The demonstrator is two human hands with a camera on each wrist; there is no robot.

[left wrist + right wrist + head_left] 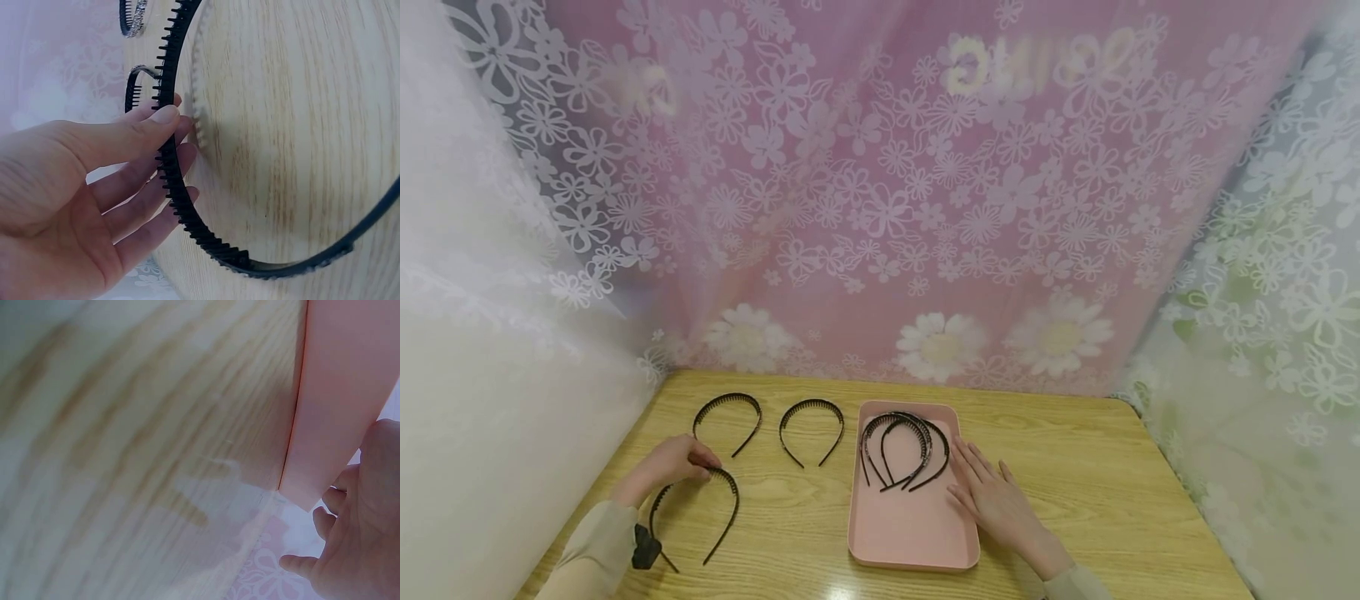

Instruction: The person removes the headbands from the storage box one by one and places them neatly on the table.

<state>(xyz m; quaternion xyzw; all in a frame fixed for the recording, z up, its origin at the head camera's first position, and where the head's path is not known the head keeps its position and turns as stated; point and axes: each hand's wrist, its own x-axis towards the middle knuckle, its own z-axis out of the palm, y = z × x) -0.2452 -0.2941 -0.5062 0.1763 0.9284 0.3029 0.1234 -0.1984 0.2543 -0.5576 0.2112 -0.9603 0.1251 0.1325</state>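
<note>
Wooden table (1075, 467): pink tray (910, 533) holding about three toothed headbands (904, 448); three are lying outside. Left hand (668, 467) is pinching the nearest headband (700, 517); right hand (996, 500) is resting flat on the tray's right edge.

Stood in a draped corner: a light wooden surface (1075, 467) with visible grain and a rounded far right corner, faintly glossy near the front edge. Behind it, a pink curtain (880, 208) printed with white flower outlines above and a row of larger white daisies just over the far edge. Blurred, mirrored pale lettering (1041, 62) high up on the right. To the left, a plain white sheer drape (482, 350); to the right, a white lace curtain (1277, 333) tinged green. Lit softly and evenly, with only faint shadows.
</note>
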